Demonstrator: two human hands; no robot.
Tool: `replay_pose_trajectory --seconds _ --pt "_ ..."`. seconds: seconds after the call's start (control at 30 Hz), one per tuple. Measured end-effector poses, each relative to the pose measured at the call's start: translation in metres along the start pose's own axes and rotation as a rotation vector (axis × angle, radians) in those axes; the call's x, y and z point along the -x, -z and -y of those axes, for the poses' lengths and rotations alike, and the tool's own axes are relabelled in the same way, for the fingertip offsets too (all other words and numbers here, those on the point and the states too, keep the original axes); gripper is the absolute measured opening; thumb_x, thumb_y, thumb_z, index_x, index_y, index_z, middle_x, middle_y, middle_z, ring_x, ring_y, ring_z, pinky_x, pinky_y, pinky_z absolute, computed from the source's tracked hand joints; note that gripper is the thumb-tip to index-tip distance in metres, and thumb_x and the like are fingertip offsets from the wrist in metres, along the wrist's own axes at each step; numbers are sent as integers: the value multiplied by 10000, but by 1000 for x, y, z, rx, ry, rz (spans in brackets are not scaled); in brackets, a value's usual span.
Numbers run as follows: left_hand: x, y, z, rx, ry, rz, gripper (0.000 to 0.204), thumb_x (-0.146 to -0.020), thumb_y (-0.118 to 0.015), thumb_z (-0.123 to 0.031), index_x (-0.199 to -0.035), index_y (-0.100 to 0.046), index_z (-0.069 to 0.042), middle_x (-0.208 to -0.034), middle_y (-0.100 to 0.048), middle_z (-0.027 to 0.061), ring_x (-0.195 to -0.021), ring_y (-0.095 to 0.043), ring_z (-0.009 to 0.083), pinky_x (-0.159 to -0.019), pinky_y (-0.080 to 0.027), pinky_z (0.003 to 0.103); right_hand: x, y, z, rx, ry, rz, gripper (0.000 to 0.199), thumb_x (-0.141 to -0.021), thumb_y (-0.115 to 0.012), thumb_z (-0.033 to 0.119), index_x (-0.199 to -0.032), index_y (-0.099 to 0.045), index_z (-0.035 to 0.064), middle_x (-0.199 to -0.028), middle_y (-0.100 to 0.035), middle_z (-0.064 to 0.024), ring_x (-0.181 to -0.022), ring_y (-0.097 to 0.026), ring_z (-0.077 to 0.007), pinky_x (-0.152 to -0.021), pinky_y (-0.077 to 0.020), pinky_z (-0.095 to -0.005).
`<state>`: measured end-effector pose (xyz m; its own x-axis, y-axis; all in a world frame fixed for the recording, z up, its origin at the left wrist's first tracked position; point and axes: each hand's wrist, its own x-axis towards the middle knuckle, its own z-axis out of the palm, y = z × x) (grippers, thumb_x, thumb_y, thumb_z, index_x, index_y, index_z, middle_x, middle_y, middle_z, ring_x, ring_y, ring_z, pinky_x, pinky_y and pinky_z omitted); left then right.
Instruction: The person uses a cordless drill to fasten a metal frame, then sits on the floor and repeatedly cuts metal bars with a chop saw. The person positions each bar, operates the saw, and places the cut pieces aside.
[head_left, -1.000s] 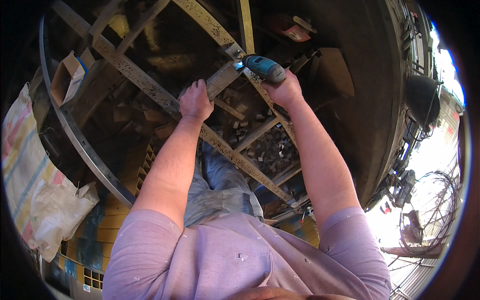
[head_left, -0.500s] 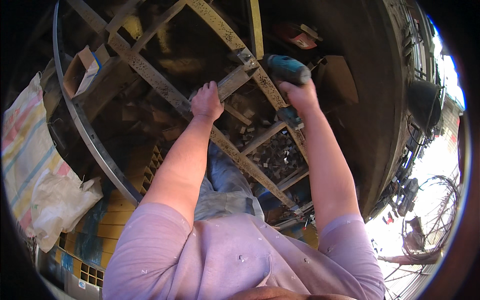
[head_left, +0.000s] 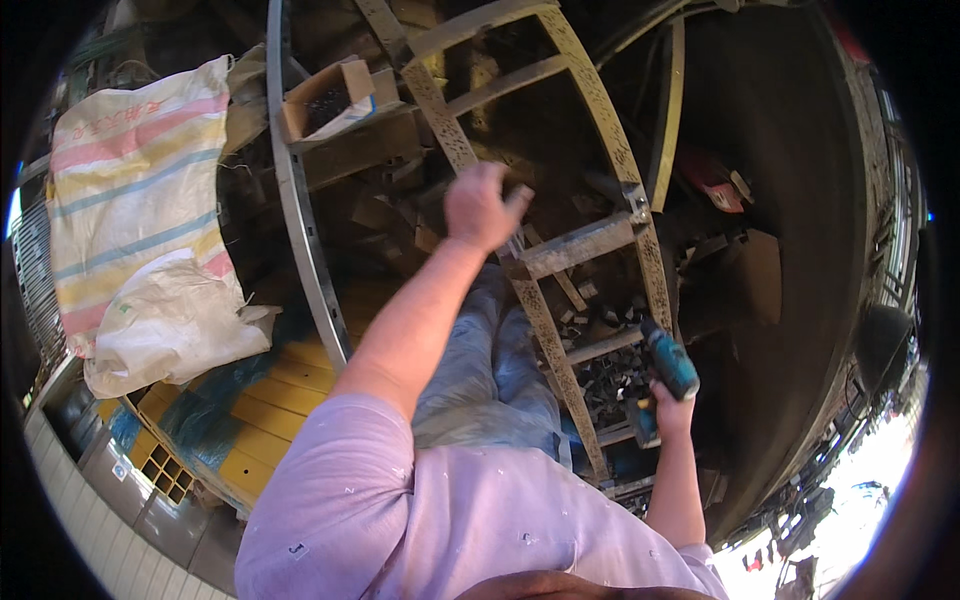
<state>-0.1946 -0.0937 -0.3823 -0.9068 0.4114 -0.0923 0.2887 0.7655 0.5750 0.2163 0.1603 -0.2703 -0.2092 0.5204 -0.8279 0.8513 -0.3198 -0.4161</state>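
Lowered from the frame (head_left: 600,240), the right hand (head_left: 668,410) grips a teal drill (head_left: 668,362) at rest; left hand (head_left: 482,208) stays raised, fingers loosely curled, steadying a bar.

The left hand (head_left: 483,207), blurred, is raised at twelve o'clock against the perforated metal strip frame (head_left: 600,110), fingers (head_left: 517,197) curled near a crossbar. At four o'clock the right hand (head_left: 668,410) grips a teal cordless drill (head_left: 668,362), well apart from the frame's bars. A striped woven sack (head_left: 125,180) hangs at ten o'clock.
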Motion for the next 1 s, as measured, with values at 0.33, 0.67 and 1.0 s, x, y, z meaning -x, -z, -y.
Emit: replay_pose_trajectory --seconds 0.33,0.67,1.0 --pt "-173 157 256 -538 452 64 359 -917 -738 -307 -1247 -781 -172 -1296 -753 165 -1196 -715 387 -1044 -566 472 55 -11 -36 41 -167 -5 541 -846 -754 -66 -1368 -648 31 -1234 -737 -66 -1067 -699 -187 -926 -577 -356" --pt "-233 135 310 -867 381 502 353 -932 -626 -208 -1198 -789 -44 -1331 -723 225 -1283 -678 401 -1101 -539 481 67 -27 -21 198 -221 -55 439 -853 -814 20 -1280 -712 38 -1071 -766 -44 -934 -704 -163 -849 -576 -340" --pt "-219 145 324 -733 344 237 343 -915 -630 -194 -1194 -799 -88 -1285 -742 223 -1233 -691 422 -1068 -548 493 66 -41 3 123 -170 -16 466 -867 -801 7 -1322 -705 38 -1211 -771 -62 -1121 -713 -193 -1015 -553 -363"
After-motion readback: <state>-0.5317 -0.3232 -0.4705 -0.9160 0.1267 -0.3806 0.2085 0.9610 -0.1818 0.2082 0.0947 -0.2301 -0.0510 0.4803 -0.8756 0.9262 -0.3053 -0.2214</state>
